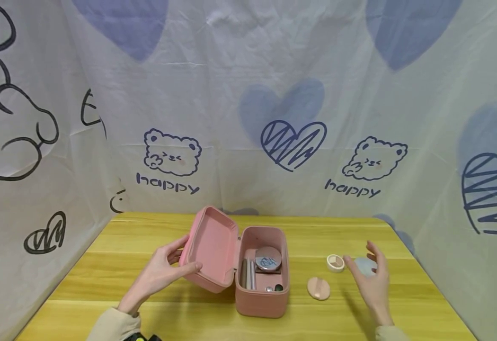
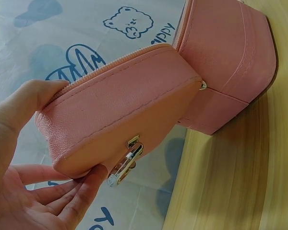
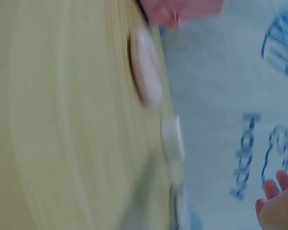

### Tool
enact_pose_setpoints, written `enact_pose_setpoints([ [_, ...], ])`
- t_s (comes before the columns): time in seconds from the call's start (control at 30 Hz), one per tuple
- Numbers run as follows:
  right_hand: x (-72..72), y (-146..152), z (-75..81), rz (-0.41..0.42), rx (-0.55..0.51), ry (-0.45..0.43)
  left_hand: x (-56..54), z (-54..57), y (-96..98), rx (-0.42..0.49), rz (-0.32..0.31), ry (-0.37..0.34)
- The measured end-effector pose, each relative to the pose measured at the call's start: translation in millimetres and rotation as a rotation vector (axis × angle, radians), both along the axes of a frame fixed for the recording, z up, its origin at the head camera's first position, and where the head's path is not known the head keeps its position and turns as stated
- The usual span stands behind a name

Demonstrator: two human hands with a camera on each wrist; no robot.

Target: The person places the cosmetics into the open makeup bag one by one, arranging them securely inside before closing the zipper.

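A pink cosmetic case [image 1: 262, 304] stands on the table with its lid [image 1: 214, 246] swung out to the left. My left hand [image 1: 168, 266] holds that lid, thumb on the rim and fingers underneath; the left wrist view shows the lid's outside with a metal ring handle [image 2: 126, 163]. Inside the case lie a round compact [image 1: 269, 258], silver tubes [image 1: 249, 274] and small items by the front wall. My right hand [image 1: 373, 280] hovers with nothing in it, fingers spread and slightly bent, partly covering a pale blue round item [image 1: 362, 264] beyond it.
Between the case and my right hand lie a beige powder puff [image 1: 318, 288] and a small round white palette [image 1: 335, 263] with brownish sections. A printed cloth [image 1: 231, 189] hangs behind the wooden table [image 1: 146, 227] and along both sides. The right wrist view is blurred.
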State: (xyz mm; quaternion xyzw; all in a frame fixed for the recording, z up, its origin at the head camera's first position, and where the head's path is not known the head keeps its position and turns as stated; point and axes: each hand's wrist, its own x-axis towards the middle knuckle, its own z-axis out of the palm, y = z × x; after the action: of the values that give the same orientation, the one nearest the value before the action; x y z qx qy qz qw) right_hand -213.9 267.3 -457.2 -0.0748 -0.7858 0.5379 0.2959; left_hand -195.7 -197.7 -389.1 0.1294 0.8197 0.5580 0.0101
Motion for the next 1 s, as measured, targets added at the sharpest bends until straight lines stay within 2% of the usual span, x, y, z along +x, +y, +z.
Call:
enact_pose_setpoints([
  [0.17, -7.9, 35, -7.3, -0.089, -0.037, -0.158, -0.1, -0.4, 0.0, 0.010, -0.004, -0.005],
  [0.33, -13.8, 59, -11.9, -0.144, 0.014, -0.364, -0.4, -1.0, -0.5, 0.011, -0.007, -0.008],
  [0.43, -18.3, 67, -13.1, -0.129, 0.072, -0.507, -0.5, -1.6, -0.7, 0.008, -0.007, -0.002],
  [0.57, -24.1, 71, -14.3, -0.083, 0.115, -0.632, -0.7, -2.2, -0.5, 0.004, -0.002, 0.004],
  [0.7, -30.6, 71, -20.0, -0.056, 0.134, -0.686, -0.3, -2.7, -0.2, 0.006, 0.001, 0.008],
  [1.0, -40.1, 68, -34.9, -0.059, 0.187, -0.681, 0.2, -1.4, 0.0, 0.000, 0.003, 0.012],
])
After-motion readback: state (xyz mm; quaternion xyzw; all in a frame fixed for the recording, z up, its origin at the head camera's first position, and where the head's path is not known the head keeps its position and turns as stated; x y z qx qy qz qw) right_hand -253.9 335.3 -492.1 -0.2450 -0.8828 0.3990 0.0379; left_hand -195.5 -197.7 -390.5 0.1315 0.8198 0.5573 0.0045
